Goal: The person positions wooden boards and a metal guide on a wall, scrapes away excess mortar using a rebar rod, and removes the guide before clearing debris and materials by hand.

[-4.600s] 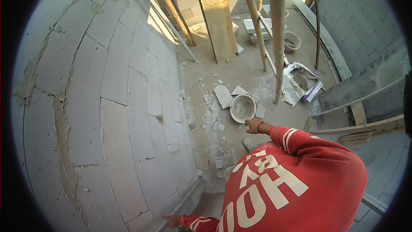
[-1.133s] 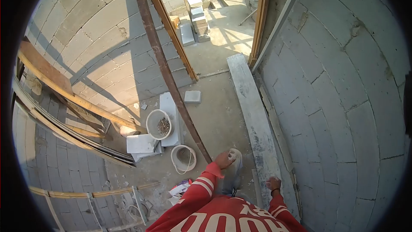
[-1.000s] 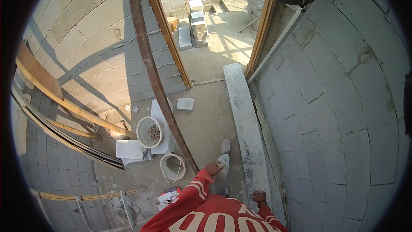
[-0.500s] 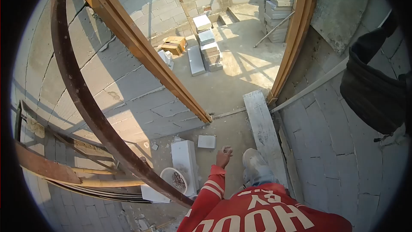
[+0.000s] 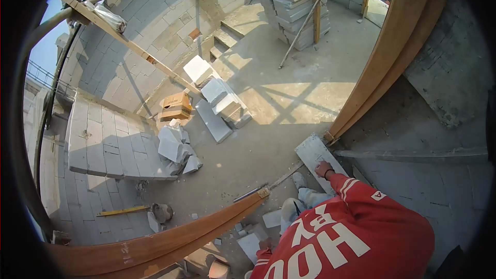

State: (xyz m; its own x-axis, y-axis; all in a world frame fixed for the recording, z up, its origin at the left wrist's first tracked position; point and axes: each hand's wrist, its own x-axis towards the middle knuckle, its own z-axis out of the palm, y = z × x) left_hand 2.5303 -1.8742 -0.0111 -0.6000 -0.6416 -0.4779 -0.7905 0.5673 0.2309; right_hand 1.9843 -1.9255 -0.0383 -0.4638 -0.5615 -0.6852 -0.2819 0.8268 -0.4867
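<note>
My right hand (image 5: 324, 169) hangs above the pale board (image 5: 313, 151) by the right side of the doorway. Its fingers look curled, with nothing visible in them. Low in the view, my left hand (image 5: 265, 245) is beside my body, near pale block pieces (image 5: 249, 244) on the floor; its fingers are too small and unclear to read. Both arms are in red sleeves. My feet are on the floor between the board and the left jamb (image 5: 206, 222) of the wooden door frame.
The right wooden jamb (image 5: 385, 57) leans across the view. Beyond stand a tall stack of blocks (image 5: 294, 8), a leaning pole (image 5: 307, 20), a cardboard box (image 5: 176, 107), a row of blocks (image 5: 226, 102) and broken pieces (image 5: 175, 147). A bucket (image 5: 163, 212) sits at lower left.
I have moved forward to the doorway, and the view has turned. My right hand has come into view over the board. My left hand now appears lower, by my side.
</note>
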